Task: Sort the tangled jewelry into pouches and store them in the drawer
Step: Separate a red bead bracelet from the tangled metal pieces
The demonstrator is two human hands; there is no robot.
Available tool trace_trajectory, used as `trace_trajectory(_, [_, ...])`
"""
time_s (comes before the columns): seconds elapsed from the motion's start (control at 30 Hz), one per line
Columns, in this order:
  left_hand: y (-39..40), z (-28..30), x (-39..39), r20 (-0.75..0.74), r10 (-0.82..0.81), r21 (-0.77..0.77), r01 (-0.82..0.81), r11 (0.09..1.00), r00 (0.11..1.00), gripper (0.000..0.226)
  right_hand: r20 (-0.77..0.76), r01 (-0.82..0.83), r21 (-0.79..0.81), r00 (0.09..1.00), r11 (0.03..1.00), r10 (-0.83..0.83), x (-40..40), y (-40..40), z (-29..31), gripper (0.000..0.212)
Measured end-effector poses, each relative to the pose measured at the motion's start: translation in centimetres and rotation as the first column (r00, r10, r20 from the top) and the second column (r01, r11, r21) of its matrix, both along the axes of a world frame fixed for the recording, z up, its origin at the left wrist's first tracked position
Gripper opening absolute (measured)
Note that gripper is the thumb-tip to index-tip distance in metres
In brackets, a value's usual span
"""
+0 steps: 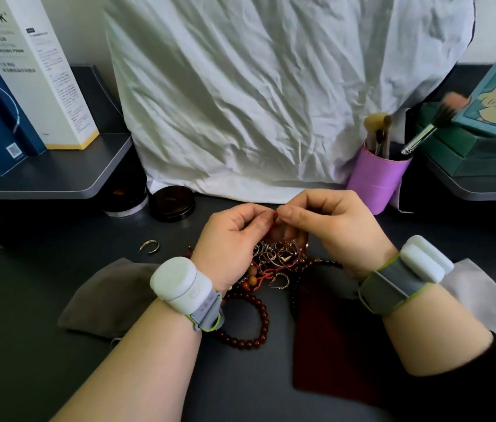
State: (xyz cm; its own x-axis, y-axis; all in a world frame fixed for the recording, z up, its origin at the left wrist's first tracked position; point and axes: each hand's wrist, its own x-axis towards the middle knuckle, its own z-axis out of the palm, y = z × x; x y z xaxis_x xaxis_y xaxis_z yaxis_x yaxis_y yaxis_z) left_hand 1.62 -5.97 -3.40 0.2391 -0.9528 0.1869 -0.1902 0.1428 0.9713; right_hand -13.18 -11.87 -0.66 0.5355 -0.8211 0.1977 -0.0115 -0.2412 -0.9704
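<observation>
- Centrally, at mid-frame, I see both hands raised just above the dark desk (43, 345), fingertips meeting.
- Left hand (231, 236): fingers curled, thumb and forefinger pinching a small red piece of the tangled jewelry (280, 257); a strand runs from the pinch down into the heap.
- Right hand (332, 226): fingers curled, thumb and forefinger pinching the same red bit from the other side. Exactly what the bit is, I cannot tell; too small.
- Tangle sits directly below the hands, centre of frame: gold and silver rings, chains, red cord, amber beads, all knotted together.
- Dark red bead bracelet (256, 324) lies on the desk, lower centre, partly under the left wrist and touching the tangle's lower edge.
- One hoop earring (149, 246) lies apart, left of the heap.
- Grey pouch (107, 300) flat on the desk, lower left, just beside the left wrist.
- Dark red pouch (332, 345) flat, lower centre-right, under the right forearm.
- White pouch (484, 300) at the right edge, partly hidden by the right wrist.
- Both wrists carry white strapped devices.
- Background: crumpled white cloth (271, 102) upper centre; purple brush cup (374, 178) to its right; two round dark jars (172, 204) left of centre; boxes on a shelf, upper left.
</observation>
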Motion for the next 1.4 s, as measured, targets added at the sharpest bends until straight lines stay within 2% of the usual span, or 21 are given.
trace_trajectory(0.1, [0.1,0.1,-0.1,-0.069,-0.071,0.060,0.075,0.995,0.995,0.019,0.061,0.079,0.010,0.995,0.997,-0.080,0.2,-0.2,-0.1,0.024])
trace_trajectory(0.2, [0.1,0.1,-0.2,-0.103,-0.115,0.086,0.124,0.989,0.988,0.024,0.058,0.156,0.013,0.986,0.988,-0.156,0.3,-0.5,-0.4,0.020])
trace_trajectory(0.3, [0.1,0.1,-0.3,-0.141,-0.141,0.071,0.152,0.986,0.980,0.024,0.055,0.192,0.042,0.979,0.980,-0.194,0.5,-0.7,-0.7,0.019])
trace_trajectory(0.4, [-0.2,0.0,-0.1,-0.276,-0.147,-0.011,0.150,0.989,0.950,0.022,0.049,0.219,0.068,0.974,0.973,-0.223,0.7,-0.8,-0.9,0.019])
trace_trajectory(0.53, [-0.4,0.3,0.0,-0.476,-0.167,-0.116,0.127,0.985,0.864,0.019,-0.019,0.228,0.068,0.974,0.971,-0.227,0.7,-0.9,-1.2,0.016])
trace_trajectory(0.77, [-0.5,0.8,0.2,-0.540,-0.110,-0.133,0.044,0.990,0.834,0.023,-0.185,0.163,0.028,0.970,0.986,-0.155,0.7,-0.6,-1.6,0.008])
trace_trajectory(1.03, [-0.6,0.6,0.4,-0.449,-0.051,-0.153,-0.021,0.988,0.892,0.025,-0.382,0.037,-0.144,0.920,0.989,-0.090,0.8,-0.2,-1.8,0.005])
trace_trajectory(1.17, [-0.6,0.3,0.4,-0.410,-0.073,-0.154,0.010,0.988,0.909,0.035,-0.476,-0.040,-0.210,0.877,0.977,-0.066,0.8,0.1,-1.6,0.006])
trace_trajectory(1.3, [-0.4,0.0,0.4,-0.250,-0.076,-0.081,0.057,0.995,0.965,0.070,-0.431,-0.055,-0.218,0.901,0.974,-0.045,0.7,0.3,-1.3,0.010])
trace_trajectory(1.4, [-0.3,-0.4,0.3,-0.134,-0.068,-0.027,0.065,0.998,0.989,0.070,-0.344,-0.034,-0.206,0.938,0.978,-0.040,0.6,0.3,-1.0,0.006])
